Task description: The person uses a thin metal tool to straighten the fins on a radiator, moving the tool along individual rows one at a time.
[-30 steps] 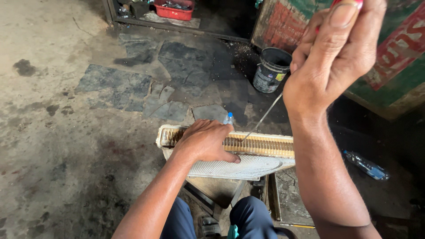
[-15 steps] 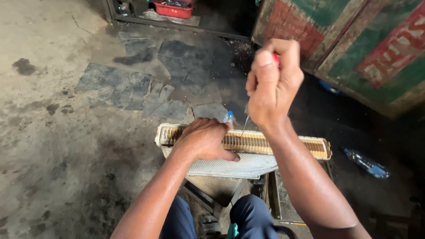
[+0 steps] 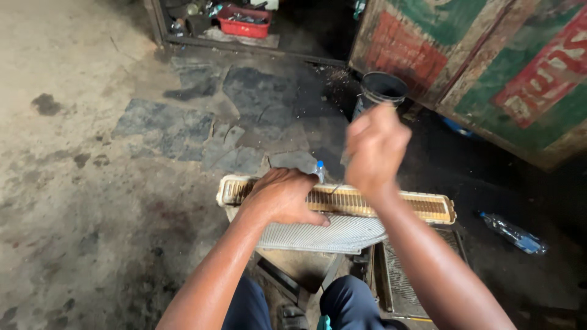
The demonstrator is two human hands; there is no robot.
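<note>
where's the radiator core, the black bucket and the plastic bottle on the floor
radiator core (image 3: 422, 206), head view, on the bare yellowed top edge right of the hands
black bucket (image 3: 382, 87), head view, on its open rim
plastic bottle (image 3: 512, 233), head view, mid-body

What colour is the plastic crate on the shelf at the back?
Red. The crate sits at the top of the head view, on a dark low shelf, with clutter inside.

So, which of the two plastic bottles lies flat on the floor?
The clear bottle at the far right lies on its side. The other bottle, blue-capped, stands behind the radiator, beside the left hand.
</note>
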